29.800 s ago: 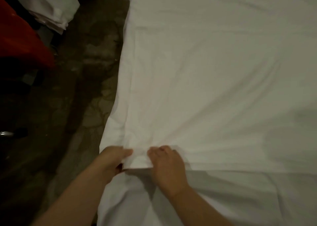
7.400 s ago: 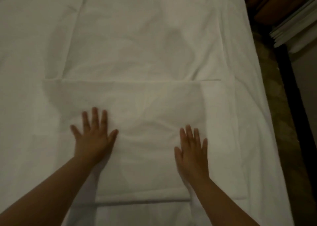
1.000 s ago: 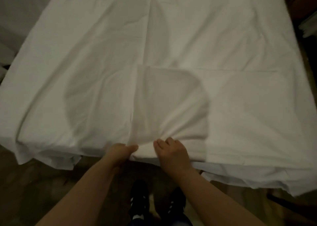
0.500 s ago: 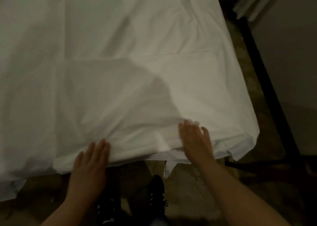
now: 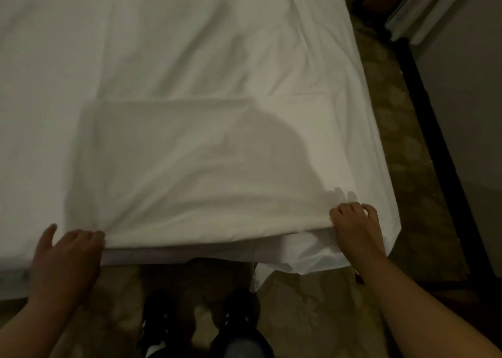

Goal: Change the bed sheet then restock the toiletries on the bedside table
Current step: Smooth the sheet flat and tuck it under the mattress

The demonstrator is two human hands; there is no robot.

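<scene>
A white bed sheet (image 5: 190, 67) covers the bed and fills most of the view. A folded panel of white sheet (image 5: 195, 167) lies on top at the near edge. My left hand (image 5: 65, 257) grips the near left corner of that folded panel, fingers curled over its edge. My right hand (image 5: 355, 230) grips the panel's near right corner at the bed's edge. A loose lower layer of sheet (image 5: 293, 257) hangs below the panel toward the floor. No toiletries or bedside table are in view.
Patterned carpet (image 5: 394, 146) runs along the bed's right side. A dark frame (image 5: 434, 146) and grey wall stand at the right, with white stacked linen (image 5: 423, 7) at the top right. My dark shoes (image 5: 233, 319) are below the bed's edge.
Both hands have moved apart along the near edge and curled from lying flat to gripping the folded panel's corners. The view has shifted slightly.
</scene>
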